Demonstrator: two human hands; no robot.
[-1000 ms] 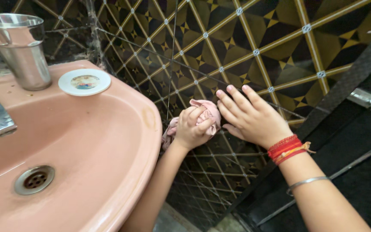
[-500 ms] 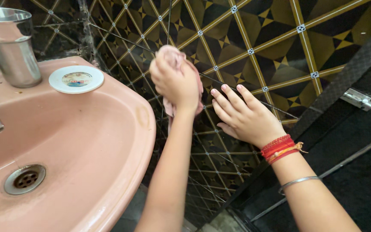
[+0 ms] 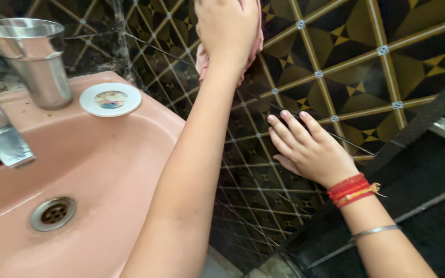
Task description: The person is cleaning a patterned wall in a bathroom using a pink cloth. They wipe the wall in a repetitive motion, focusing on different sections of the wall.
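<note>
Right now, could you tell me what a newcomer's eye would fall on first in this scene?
Probably the left hand at the top, pressing a pink cloth against the dark, gold-lined tiled wall. Below it, the right hand lies flat on the same wall, red threads at its wrist. To the left is a pink sink, with a steel cup on its rim.

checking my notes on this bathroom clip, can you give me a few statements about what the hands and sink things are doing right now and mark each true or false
1. The left hand presses a pink cloth against the tiled wall. True.
2. The right hand holds a brush. False: it rests flat and open on the wall, holding nothing.
3. A steel cup stands upright on the pink sink rim. True.
4. The round white lid lies in the basin by the drain. False: it lies on the rim, beside the cup.
5. The right wrist is bare. False: it wears red threads.
</note>
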